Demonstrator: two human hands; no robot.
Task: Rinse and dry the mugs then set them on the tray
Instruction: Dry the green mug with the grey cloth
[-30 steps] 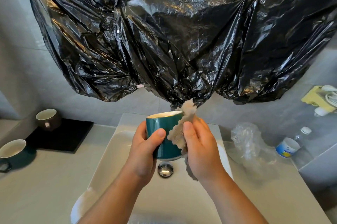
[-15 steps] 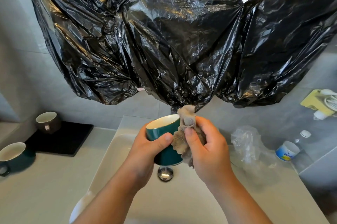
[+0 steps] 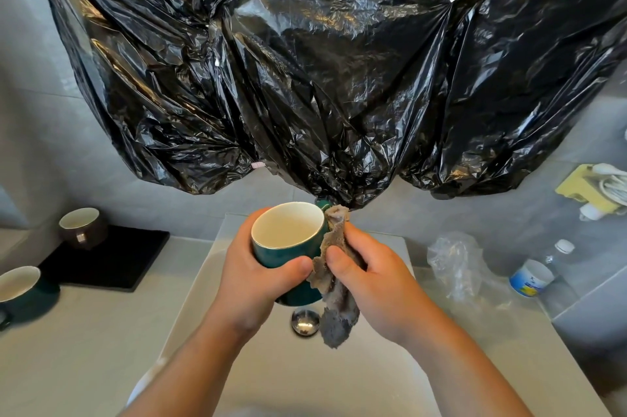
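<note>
Here, head view: a person works over the sink (image 3: pixel 196 297).
Green mug (image 3: pixel 288 233): glazed, held above the basin, mouth tilted toward the camera.
Left hand (image 3: pixel 258 284): curled round the mug's body, thumb across the front.
Right hand (image 3: pixel 369 284): pinches a grey cloth (image 3: pixel 334 284) against the mug's side.
Handling: probably stiff, breakable, slick while damp; a full wrap round the body looks surest.
Tray (image 3: pixel 112 263): black, on the table (image 3: pixel 84 348) at left, carrying a brown mug (image 3: pixel 83 230).

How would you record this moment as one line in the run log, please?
step: drying | left hand: grips teal mug | right hand: holds cloth against mug side | over sink | tray: brown mug at far corner
</note>
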